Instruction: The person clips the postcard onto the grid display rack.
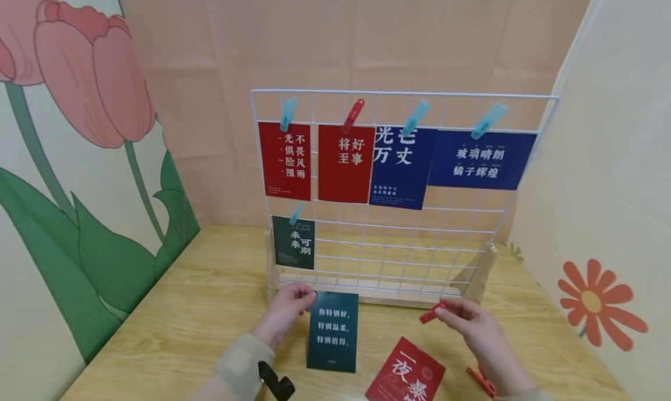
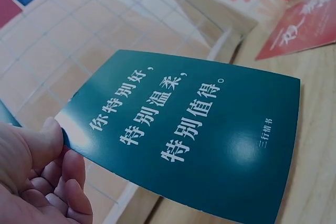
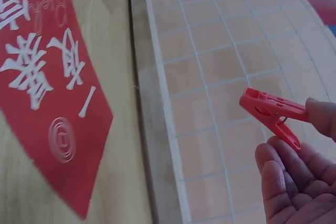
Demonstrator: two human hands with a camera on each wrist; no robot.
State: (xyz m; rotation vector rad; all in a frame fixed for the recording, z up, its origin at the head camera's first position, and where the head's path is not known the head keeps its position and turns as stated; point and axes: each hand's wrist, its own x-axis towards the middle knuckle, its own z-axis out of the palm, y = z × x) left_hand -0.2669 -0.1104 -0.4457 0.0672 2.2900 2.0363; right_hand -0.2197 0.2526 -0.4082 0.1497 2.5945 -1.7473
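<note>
My left hand pinches the upper left corner of a dark green card with white writing, thumb on its face. The left wrist view shows that card tilted, its lower end nearer the table. Between the thumb and fingers of my right hand is a red clothespin, its handle ends in the grip and its nose pointing left. In the right wrist view the clothespin has nothing in its nose. Both hands are in front of the white wire grid rack.
Blue and red clothespins fix red and blue cards along the rack's upper part. A small green card hangs lower left. On the wooden table lie a red card and another red clothespin. A wooden base carries the rack.
</note>
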